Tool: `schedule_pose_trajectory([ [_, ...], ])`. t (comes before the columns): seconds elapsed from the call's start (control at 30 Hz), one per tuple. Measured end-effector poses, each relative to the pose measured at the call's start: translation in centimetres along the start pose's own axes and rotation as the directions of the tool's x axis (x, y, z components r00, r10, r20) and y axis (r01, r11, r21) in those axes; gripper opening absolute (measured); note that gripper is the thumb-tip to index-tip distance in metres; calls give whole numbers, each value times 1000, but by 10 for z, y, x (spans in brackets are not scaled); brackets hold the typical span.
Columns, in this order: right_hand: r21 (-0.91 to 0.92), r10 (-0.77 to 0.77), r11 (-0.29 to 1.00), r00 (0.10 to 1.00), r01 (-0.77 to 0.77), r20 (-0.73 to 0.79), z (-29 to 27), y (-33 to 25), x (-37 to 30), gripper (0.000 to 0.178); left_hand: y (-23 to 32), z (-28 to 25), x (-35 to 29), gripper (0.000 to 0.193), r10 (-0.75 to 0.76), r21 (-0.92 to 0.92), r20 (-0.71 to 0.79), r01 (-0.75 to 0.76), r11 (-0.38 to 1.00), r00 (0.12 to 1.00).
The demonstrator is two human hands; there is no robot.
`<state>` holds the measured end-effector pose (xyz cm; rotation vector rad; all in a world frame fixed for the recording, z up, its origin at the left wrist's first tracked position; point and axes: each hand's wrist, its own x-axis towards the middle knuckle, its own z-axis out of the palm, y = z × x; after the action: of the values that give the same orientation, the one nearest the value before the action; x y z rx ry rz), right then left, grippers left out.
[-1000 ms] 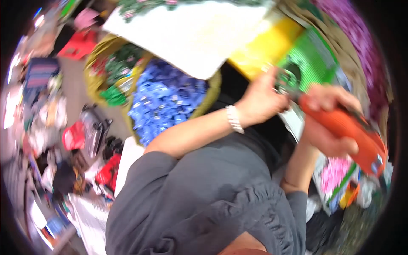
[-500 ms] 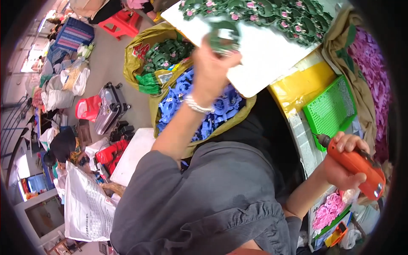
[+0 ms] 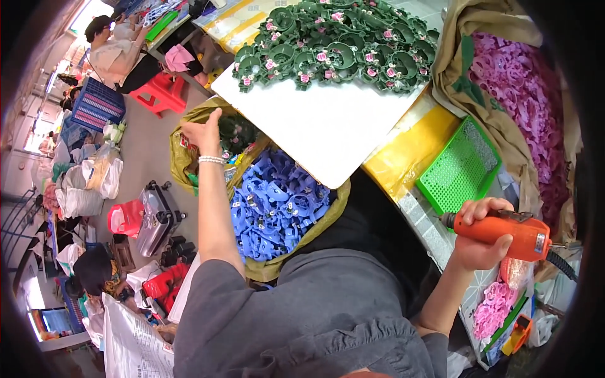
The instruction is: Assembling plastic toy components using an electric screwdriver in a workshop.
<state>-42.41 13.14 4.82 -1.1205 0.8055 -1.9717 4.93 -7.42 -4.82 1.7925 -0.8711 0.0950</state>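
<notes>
My left hand point(image 3: 205, 135) is stretched out over an olive woven sack point(image 3: 181, 151) that holds dark green plastic pieces with pink flowers. Its thumb and fingers are apart, and no piece shows in it. Gripped in my right hand point(image 3: 477, 253) is an orange electric screwdriver point(image 3: 504, 234), its dark tip pointing left and its cord trailing off to the right. Ahead of me lies a white board point(image 3: 321, 129) with a heap of similar green flowered pieces point(image 3: 337, 53) on its far part. A second olive sack point(image 3: 328, 222), full of blue plastic pieces point(image 3: 277, 205), stands below my left forearm.
On the right, a green perforated basket point(image 3: 450, 178) with small metal bits sits beside yellow tape point(image 3: 403, 148). Beyond it is a tan sack point(image 3: 450, 69) of pink pieces point(image 3: 523, 107). A suitcase point(image 3: 159, 217) and red stool point(image 3: 161, 94) stand left; a seated person point(image 3: 113, 57) is at far left.
My left hand has moved left from above the white board to the sack, and the green piece has left it. The screwdriver has turned more level. The whole view has shifted.
</notes>
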Motion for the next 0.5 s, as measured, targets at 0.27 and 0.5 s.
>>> schedule_pose_trajectory([
  [0.27,-18,46,999,998,-46,-31,-1,5,5,58,84,51,-6,48,565,-199,249,-530,824,786],
  [0.5,-20,68,997,995,-69,-73,-3,6,1,58,126,96,10,44,553,-35,620,-685,728,557],
])
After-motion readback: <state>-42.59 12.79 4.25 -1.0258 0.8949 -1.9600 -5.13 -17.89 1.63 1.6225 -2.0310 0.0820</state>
